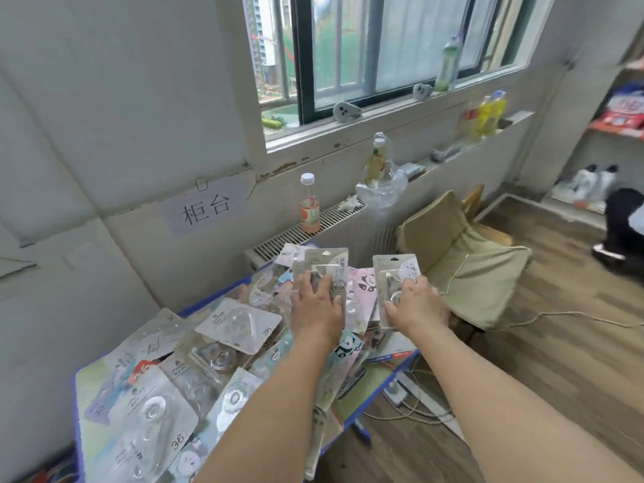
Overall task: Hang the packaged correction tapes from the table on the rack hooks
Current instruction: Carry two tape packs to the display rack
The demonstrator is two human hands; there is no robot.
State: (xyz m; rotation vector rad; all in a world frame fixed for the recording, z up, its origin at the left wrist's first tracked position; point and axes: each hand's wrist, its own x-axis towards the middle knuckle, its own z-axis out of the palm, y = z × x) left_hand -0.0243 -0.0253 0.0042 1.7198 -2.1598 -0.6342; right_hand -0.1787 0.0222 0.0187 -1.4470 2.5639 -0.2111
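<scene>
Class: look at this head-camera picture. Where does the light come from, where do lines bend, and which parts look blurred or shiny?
Head view: daylight enters through the window; wide-angle distortion bows the wall seams and window frame; the person at the far right edge is smeared; clear blisters on the packaged correction tapes catch soft glare; both hands, left and right, appear fairly sharp.

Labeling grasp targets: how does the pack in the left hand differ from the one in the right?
The left pack stands taller and reaches higher in the frame than the right pack. The left pack sits over the pile on the table; the right pack hangs at the table's right edge, near the chair. The left hand covers its pack's lower middle; the right hand covers its pack's lower right. Both are pale blister cards, upright, each held by one hand.
</scene>
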